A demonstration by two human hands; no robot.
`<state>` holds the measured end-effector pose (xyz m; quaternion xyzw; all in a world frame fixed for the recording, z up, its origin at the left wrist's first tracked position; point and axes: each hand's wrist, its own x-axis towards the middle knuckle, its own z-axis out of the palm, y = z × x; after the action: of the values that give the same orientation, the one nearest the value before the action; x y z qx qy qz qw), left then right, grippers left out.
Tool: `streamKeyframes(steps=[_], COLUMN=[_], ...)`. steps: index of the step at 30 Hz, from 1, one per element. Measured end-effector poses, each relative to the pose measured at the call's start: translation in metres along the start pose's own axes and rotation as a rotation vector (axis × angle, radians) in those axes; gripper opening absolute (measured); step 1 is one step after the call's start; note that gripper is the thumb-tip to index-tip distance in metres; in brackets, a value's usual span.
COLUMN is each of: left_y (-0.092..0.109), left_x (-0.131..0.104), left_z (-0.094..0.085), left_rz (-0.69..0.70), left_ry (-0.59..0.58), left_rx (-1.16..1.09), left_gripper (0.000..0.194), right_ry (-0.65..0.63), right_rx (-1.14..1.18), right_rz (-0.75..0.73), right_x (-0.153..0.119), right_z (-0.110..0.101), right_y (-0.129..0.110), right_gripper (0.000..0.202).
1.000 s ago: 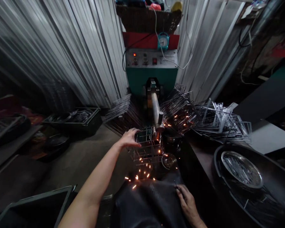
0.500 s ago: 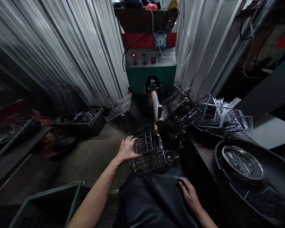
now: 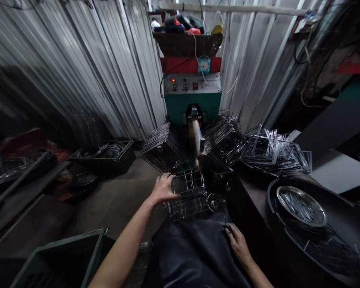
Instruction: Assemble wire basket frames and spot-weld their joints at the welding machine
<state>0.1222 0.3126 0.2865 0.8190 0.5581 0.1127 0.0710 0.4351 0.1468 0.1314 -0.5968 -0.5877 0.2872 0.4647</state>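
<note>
My left hand (image 3: 164, 188) grips the left edge of a wire basket (image 3: 189, 186), thumb and fingers around its rods. The basket is a box-shaped grid of thin metal rods, tilted in front of the machine's electrode arm (image 3: 197, 138). One upper corner is close to the arm's tip; whether they touch I cannot tell. Over the right side of the dark apron (image 3: 195, 248), my right hand (image 3: 237, 243) is closed in a pinch. A thin dark wire piece (image 3: 225, 221) sticks up from its fingertips. Between the hands lies a small round metal bowl (image 3: 215, 201).
Wire frames are stacked left (image 3: 162, 148) and right (image 3: 225, 140) of the green machine (image 3: 180, 100). A dish of short rods (image 3: 301, 206) sits in a big black tub (image 3: 273, 196) at right. At lower left stands a green crate (image 3: 63, 242).
The camera view has tilted up slightly, so the machine and wall appear lower. Both hands keep nearly the same place and hold; the basket has barely moved.
</note>
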Motion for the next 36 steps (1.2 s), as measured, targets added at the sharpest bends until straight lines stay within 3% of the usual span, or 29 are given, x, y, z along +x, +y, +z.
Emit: streamKeyframes(steps=[4,10,16,18,21,23,26,28,31,33,34,36], left_y=[-0.001,-0.007,-0.014,-0.018,-0.019,-0.015,-0.010,-0.011,-0.017,-0.023,-0.027,-0.033], left_x=[0.000,0.002,-0.006,-0.008,-0.008,-0.007,-0.006,-0.006,-0.006,-0.007,-0.007,-0.007], left_z=[-0.001,-0.007,-0.004,-0.001,0.001,0.001,0.001,0.003,0.008,0.012,0.014,0.019], left_rz=[0.005,-0.003,0.030,0.001,-0.012,-0.019,-0.061,-0.090,-0.080,-0.057,-0.044,-0.029], left_ry=[-0.010,-0.137,-0.175,-0.212,-0.218,-0.213,-0.229,-0.229,-0.197,-0.181,-0.182,-0.188], left_rx=[-0.007,-0.029,-0.035,-0.024,0.002,0.013,0.028,0.023,0.002,0.008,0.018,0.049], left_gripper=[0.083,0.099,0.091,0.089,0.088,0.085,0.082,0.084,0.079,0.070,0.067,0.066], right_ry=[-0.010,-0.022,-0.031,-0.109,-0.405,-0.550,-0.586,-0.588,-0.444,-0.181,-0.121,-0.117], right_rx=[0.011,0.026,0.070,-0.121,-0.685,-0.901,-0.920,-0.902,-0.910,-0.997,-1.027,-1.034], right_rz=[0.038,0.126,0.327,0.317,0.259,0.246,0.235,0.226,0.245,0.310,0.363,0.434], right_x=[-0.002,0.002,0.001,-0.001,-0.007,-0.008,-0.004,0.004,0.019,0.026,0.028,0.026], right_z=[-0.004,-0.005,-0.020,-0.035,-0.052,-0.052,-0.047,-0.055,-0.102,-0.151,-0.176,-0.220], right_y=[-0.005,-0.013,-0.030,-0.039,-0.050,-0.056,-0.058,-0.056,-0.047,-0.034,-0.026,-0.006], right_gripper=[0.041,0.043,0.034,0.031,0.028,0.025,0.024,0.024,0.029,0.028,0.025,0.018])
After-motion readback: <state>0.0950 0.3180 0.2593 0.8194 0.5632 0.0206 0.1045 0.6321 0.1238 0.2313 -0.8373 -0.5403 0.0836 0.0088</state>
